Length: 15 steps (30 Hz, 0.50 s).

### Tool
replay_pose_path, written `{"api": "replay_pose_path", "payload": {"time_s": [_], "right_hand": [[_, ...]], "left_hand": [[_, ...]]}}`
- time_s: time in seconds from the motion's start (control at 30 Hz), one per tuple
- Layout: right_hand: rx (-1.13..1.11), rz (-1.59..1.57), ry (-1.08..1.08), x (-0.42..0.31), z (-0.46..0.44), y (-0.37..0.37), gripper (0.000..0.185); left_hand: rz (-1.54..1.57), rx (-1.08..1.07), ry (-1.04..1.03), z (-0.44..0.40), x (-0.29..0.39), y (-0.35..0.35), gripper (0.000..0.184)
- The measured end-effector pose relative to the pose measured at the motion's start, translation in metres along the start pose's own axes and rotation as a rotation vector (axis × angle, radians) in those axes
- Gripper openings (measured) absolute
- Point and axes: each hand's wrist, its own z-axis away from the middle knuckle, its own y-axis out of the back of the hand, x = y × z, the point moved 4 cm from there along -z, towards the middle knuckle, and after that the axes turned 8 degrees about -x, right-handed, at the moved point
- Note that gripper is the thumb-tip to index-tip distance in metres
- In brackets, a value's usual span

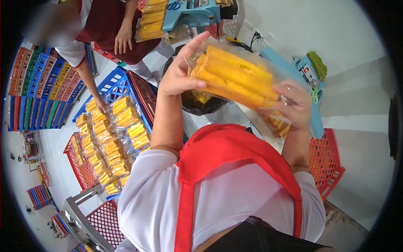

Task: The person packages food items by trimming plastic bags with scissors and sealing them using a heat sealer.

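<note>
Held up in front of my chest is a clear plastic bag of yellow sticks [235, 75], tilted slightly down to the right. My left hand [180, 69] grips its left end, thumb on the near side and fingers behind. At the other end, my right hand [296, 101] pinches the loose plastic between thumb and fingers. Several thick yellow pieces lie side by side inside; their exact kind I cannot tell. Below my right hand, more yellow packs [279, 126] are partly hidden.
A co-worker's hand [100, 104] touches bagged packs [111, 145] in a blue crate [145, 101]. Blue sealing machines [191, 14] [308, 73] stand ahead and right. A black-lined bin [203, 110] sits below the bag. Red crates [325, 159] and stacked coloured crates [44, 75] flank me.
</note>
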Motion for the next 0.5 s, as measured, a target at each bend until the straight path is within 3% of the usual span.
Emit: {"api": "replay_pose_path", "payload": {"time_s": [0.1, 0.17, 0.37, 0.5], "right_hand": [[0.027, -0.035, -0.181, 0.007, 0.001, -0.003, 0.030], [0.030, 0.016, 0.071, 0.005, -0.009, -0.008, 0.027], [-0.036, 0.072, -0.018, 0.002, -0.014, -0.013, 0.027], [-0.055, 0.125, 0.035, 0.002, -0.022, -0.016, 0.029]], "left_hand": [[0.018, 0.020, 0.004, 0.000, 0.003, -0.003, 0.092], [0.004, -0.001, 0.010, -0.002, 0.006, -0.007, 0.092], [-0.042, -0.012, -0.055, -0.006, 0.000, -0.013, 0.093], [-0.017, 0.080, -0.025, 0.002, -0.009, -0.003, 0.093]]}}
